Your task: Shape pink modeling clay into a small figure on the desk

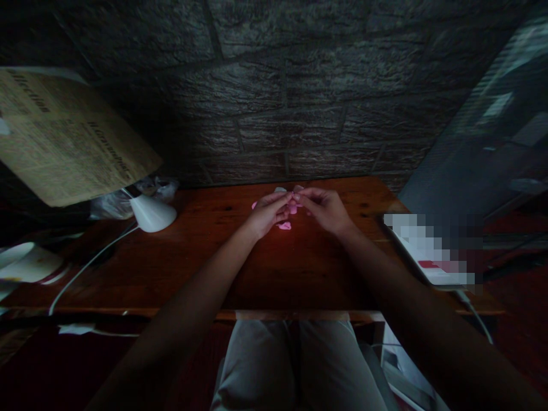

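Observation:
Both of my hands meet at the far middle of a wooden desk (265,274). My left hand (269,212) and my right hand (324,208) are closed, fingertips pinched together on a small pink object (293,209) held between them. Another pink bit (285,226) lies on the desk just below my left hand, and more pink shows behind the fingers. What the pink thing is I cannot make out in the dim light.
A white lamp base (152,214) with a cable stands at the left, under a tan printed sheet (64,137). Crumpled plastic (112,204) lies beside it. A laptop (432,257) sits at the right edge. A dark brick wall (291,103) rises behind the desk.

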A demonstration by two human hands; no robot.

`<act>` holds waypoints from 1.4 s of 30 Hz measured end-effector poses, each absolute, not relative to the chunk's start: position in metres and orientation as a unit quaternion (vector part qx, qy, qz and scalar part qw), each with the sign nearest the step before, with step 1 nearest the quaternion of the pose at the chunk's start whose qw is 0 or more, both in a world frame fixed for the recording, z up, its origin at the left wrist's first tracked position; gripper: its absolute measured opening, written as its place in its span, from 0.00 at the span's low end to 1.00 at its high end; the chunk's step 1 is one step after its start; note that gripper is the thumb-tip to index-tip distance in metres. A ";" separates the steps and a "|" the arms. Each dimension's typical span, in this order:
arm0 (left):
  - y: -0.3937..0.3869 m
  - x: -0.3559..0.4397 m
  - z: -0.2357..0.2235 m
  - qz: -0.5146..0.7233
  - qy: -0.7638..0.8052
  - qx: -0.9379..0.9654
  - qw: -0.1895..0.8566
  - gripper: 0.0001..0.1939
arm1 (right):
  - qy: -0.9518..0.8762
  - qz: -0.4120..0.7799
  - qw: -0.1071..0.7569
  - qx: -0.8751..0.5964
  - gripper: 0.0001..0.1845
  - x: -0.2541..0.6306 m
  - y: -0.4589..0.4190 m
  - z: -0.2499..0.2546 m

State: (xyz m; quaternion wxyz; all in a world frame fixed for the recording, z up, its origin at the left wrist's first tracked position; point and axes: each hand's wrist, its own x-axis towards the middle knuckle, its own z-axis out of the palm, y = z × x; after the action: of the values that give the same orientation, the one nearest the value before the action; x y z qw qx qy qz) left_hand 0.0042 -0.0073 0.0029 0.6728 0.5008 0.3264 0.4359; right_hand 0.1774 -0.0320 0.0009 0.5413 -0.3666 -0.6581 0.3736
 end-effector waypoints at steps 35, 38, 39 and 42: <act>-0.007 0.003 0.005 0.433 0.352 0.489 0.671 0.05 | -0.669 0.334 0.559 -0.358 0.20 0.175 -0.033 -0.003; -0.008 0.003 0.006 0.430 0.354 0.493 0.668 0.05 | -0.672 0.328 0.554 -0.365 0.20 0.175 -0.033 -0.003; -0.008 0.003 0.006 0.429 0.353 0.496 0.667 0.05 | -0.672 0.326 0.553 -0.369 0.20 0.175 -0.033 -0.003; -0.008 0.003 0.005 0.429 0.347 0.500 0.667 0.05 | -0.669 0.320 0.551 -0.382 0.21 0.176 -0.033 -0.003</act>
State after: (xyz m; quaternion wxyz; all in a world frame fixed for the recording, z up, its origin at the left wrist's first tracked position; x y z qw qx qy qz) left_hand 0.0033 -0.0083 0.0050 0.6668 0.5003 0.3474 0.4294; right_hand 0.1757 -0.0330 -0.0030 0.5510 -0.3824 -0.6689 0.3205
